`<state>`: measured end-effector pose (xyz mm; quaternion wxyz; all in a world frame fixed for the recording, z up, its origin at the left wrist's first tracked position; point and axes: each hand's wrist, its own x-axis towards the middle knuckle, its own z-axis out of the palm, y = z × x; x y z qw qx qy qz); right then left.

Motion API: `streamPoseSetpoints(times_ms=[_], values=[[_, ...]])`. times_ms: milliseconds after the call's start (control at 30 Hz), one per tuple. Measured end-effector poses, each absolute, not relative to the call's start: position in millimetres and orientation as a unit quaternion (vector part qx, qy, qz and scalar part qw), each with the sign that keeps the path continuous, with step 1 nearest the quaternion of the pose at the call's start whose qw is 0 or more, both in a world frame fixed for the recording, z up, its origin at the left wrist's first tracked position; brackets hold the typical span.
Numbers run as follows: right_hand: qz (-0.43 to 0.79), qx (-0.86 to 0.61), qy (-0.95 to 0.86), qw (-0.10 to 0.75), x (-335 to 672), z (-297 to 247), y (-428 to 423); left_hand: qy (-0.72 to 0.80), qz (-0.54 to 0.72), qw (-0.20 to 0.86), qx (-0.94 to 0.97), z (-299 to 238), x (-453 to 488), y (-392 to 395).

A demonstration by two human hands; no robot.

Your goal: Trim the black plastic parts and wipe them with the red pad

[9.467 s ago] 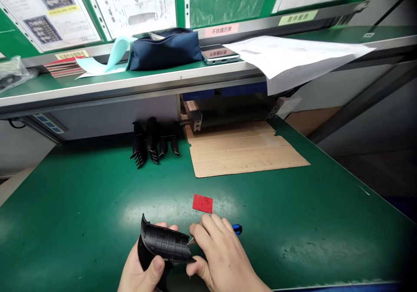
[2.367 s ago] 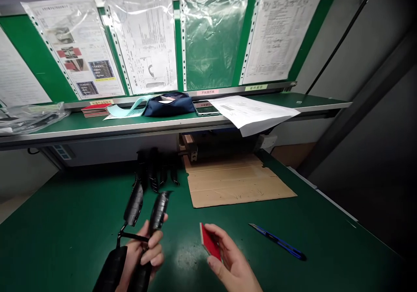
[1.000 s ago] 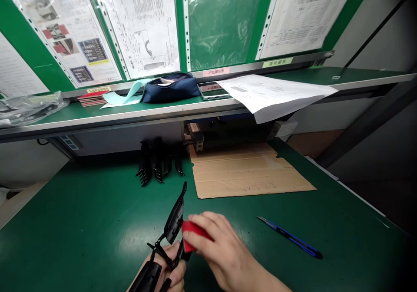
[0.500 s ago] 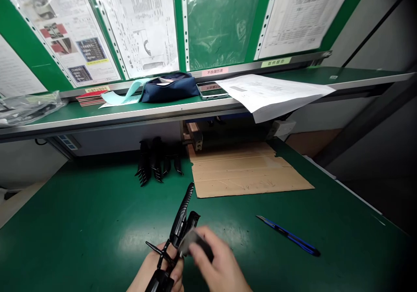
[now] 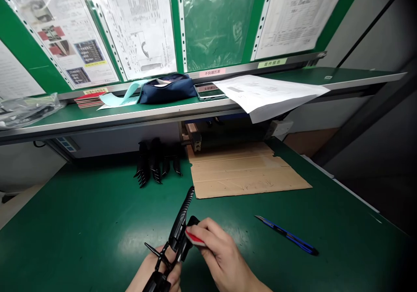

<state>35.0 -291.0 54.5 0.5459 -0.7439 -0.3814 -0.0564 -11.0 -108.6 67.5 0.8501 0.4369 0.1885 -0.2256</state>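
Note:
At the bottom centre my left hand (image 5: 163, 272) is closed round the lower end of a black ribbed plastic part (image 5: 181, 220) joined to thin runner stems, and it holds the part upright over the green table (image 5: 81, 222). My right hand (image 5: 215, 253) pinches a small red pad (image 5: 195, 239) and presses it against the part's right side. A blue utility knife (image 5: 286, 235) lies on the table to the right, apart from both hands.
Several black plastic parts (image 5: 156, 164) lie at the back under the shelf. A flat cardboard sheet (image 5: 244, 172) covers the table's back right. On the shelf (image 5: 130, 114) sit a navy pouch (image 5: 166, 90), a phone (image 5: 209, 91) and loose papers (image 5: 270, 94).
Earlier my right hand worked on one black part with the knife; the knife was since laid down and the red pad picked up. Over the last second the pad has rubbed along the part.

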Motion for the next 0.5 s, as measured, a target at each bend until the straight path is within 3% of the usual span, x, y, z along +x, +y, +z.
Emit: streamPoseSetpoints(times_ms=[100,267,400,500], values=[[0.010,-0.718,-0.413,0.560,30,62,-292,0.178,-0.218,0.847,0.451,65,-12,-109],[-0.028,-0.700,-0.316,0.640,30,55,-285,0.136,-0.223,0.863,0.432,55,-3,-102],[0.029,-0.752,-0.397,0.526,35,29,-295,0.028,-0.115,0.894,0.433,69,15,-74],[0.028,-0.860,-0.325,0.393,52,21,-316,-0.013,-0.122,0.817,0.564,90,18,-53]])
